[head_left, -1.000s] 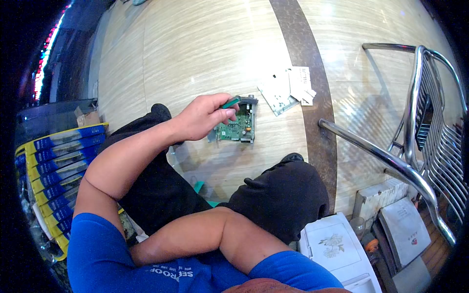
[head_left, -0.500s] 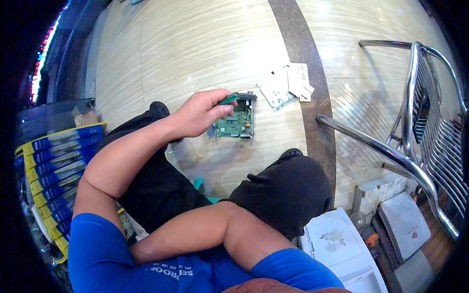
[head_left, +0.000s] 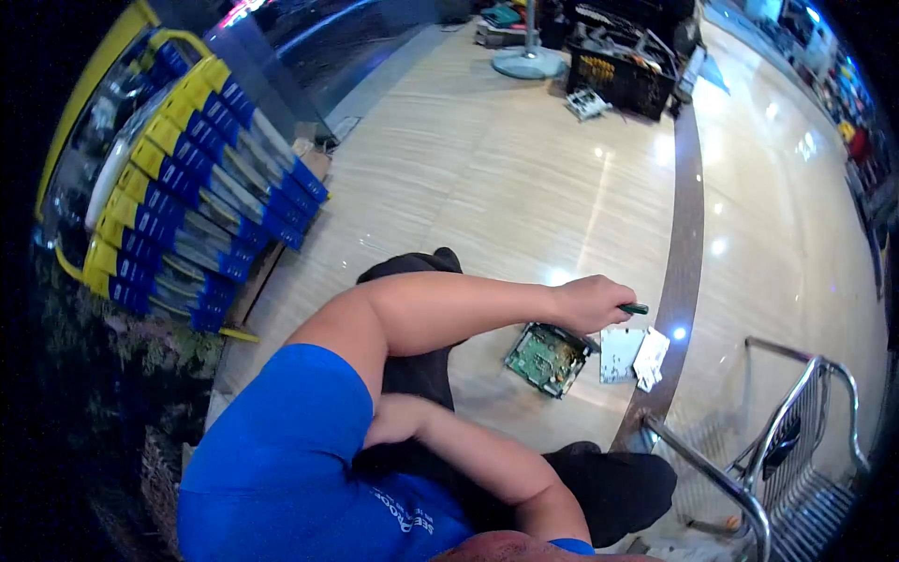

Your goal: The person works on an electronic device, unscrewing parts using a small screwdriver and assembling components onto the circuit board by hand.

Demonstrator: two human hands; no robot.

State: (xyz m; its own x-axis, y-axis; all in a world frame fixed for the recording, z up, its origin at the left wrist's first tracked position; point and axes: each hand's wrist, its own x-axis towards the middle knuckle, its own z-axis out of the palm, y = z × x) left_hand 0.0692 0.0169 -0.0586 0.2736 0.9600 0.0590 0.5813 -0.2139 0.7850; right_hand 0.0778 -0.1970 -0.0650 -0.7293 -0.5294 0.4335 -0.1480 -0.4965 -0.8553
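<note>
My left hand is closed around a dark green handle-like object, whose tip sticks out to the right. The hand hovers over the floor, just above and right of a green circuit board in an open metal frame. A thin white plate lies right of the board, with a smaller white piece against its right side. My right hand is low by my body, blurred, its fingers hidden behind my left arm.
Blue-and-yellow packages stand in a rack at left. A metal chair is at lower right. At the top are a black crate, a white part on the floor and a round pole base. My bent legs flank the board.
The view has swung up and left, bringing in the crate and more of the rack. My left hand has moved right, away from over the board, still holding the green object. My right hand has come into view.
</note>
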